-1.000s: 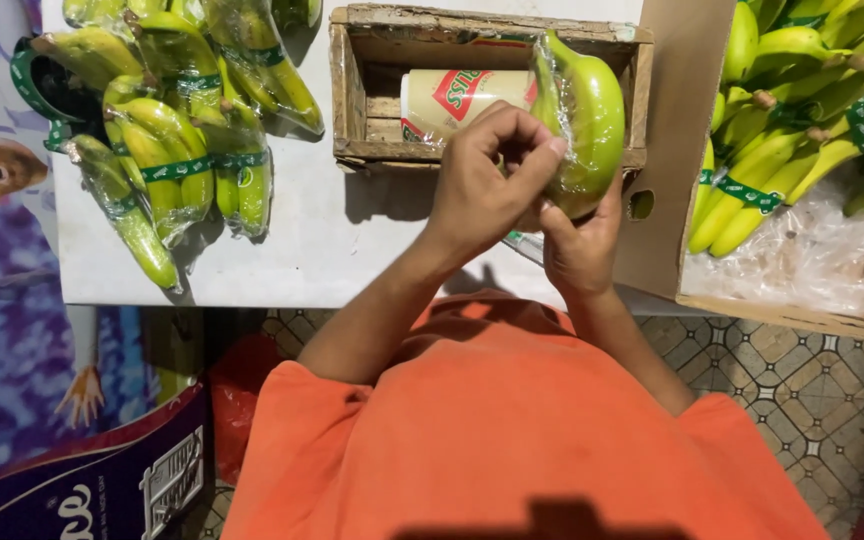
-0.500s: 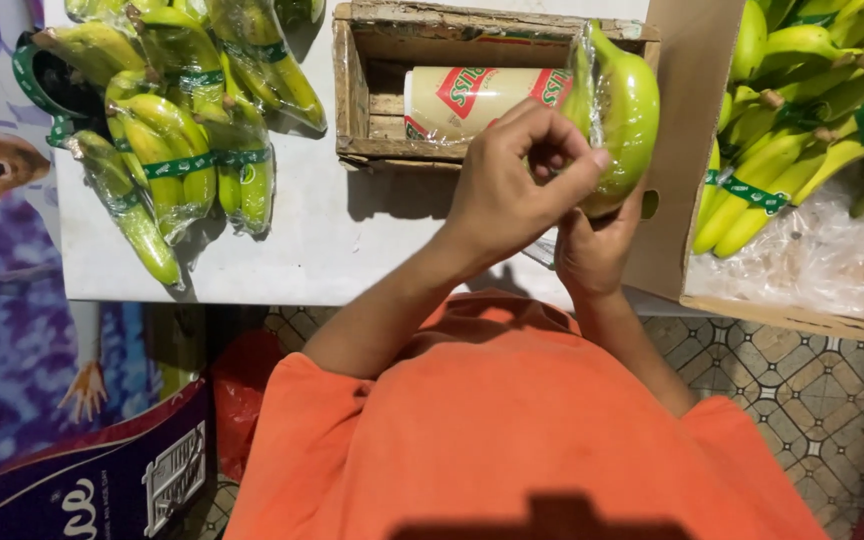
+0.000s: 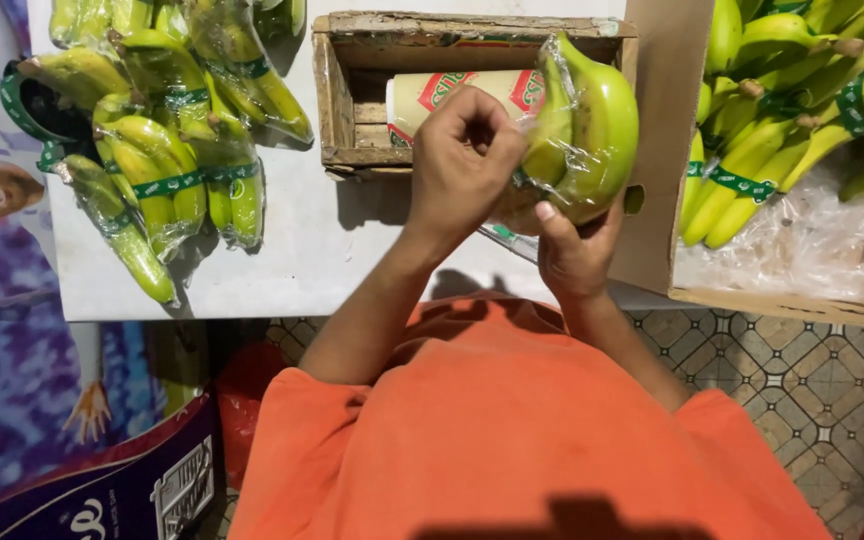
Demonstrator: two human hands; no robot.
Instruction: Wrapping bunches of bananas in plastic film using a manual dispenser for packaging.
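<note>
My right hand point(image 3: 574, 250) grips from below a bunch of green bananas point(image 3: 592, 130) partly covered in clear plastic wrap, held above the table's front edge. My left hand point(image 3: 462, 165) pinches the clear wrap at the bunch's left side, fingers closed on the film. Just behind the hands, a roll of plastic wrap point(image 3: 432, 95) with a red and cream label lies inside a small wooden crate point(image 3: 337, 110).
Several wrapped banana bunches point(image 3: 167, 150) with green bands lie on the white table point(image 3: 312, 260) at left. A cardboard box point(image 3: 782, 290) of unwrapped bananas point(image 3: 802, 110) stands at right. A printed carton point(image 3: 102, 490) sits on the tiled floor point(image 3: 812, 390) below.
The banana bunch has shifted to the right and slightly up, and both hands moved right with it. My left hand stays pinched on the wrap.
</note>
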